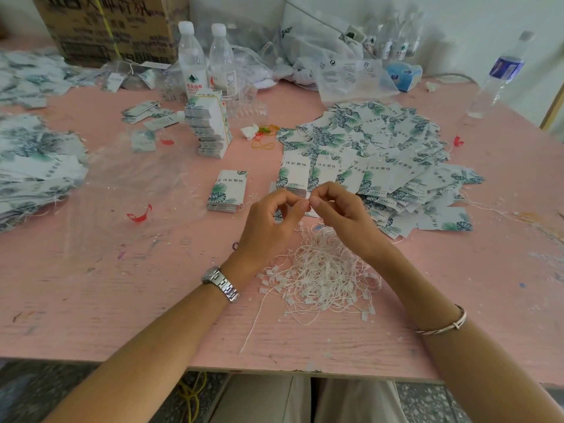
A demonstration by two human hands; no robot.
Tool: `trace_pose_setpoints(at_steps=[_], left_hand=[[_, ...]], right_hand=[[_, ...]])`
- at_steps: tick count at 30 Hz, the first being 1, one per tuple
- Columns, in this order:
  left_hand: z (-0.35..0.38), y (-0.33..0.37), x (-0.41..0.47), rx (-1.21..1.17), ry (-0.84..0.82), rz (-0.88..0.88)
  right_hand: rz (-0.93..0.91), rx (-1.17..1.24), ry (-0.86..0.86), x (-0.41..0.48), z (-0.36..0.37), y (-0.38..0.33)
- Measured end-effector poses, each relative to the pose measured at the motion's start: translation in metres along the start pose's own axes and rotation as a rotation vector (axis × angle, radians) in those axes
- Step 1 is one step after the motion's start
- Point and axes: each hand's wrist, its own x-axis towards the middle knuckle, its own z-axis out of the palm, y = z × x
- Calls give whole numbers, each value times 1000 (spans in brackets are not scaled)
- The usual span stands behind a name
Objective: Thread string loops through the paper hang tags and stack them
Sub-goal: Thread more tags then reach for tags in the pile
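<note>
L hand (271, 222) & R hand (343, 215) meet tip to tip just above string pile (323, 271) on pink table (122, 300). Both have fingers curled, thumb + index pinching a thin white string (309, 201), barely visible. Loose tag pile (381, 148) just behind hands. Small neat tag stack (227, 190) to their left, taller stack (210, 126) farther back near water bottles (190, 56).

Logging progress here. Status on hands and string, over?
Left hand and right hand both pinch one thin white string above the tangled white string pile. Leaf-printed paper hang tags lie unheld behind. Nothing in the way.
</note>
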Motion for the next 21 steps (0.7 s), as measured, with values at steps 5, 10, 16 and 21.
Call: trace_pose_setpoints(at_steps=[5,10,16,21], left_hand=[[0,2,-1,9,6,1],[0,2,-1,39,30,6],[1,3,0,713,261,422],[11,2,7,955,126,430]], right_hand=[[12,23,12,1,-4,0],[18,32,41,0,-6,4],[-27,82,179,1,-5,5],[-46,106,273,2,-5,4]])
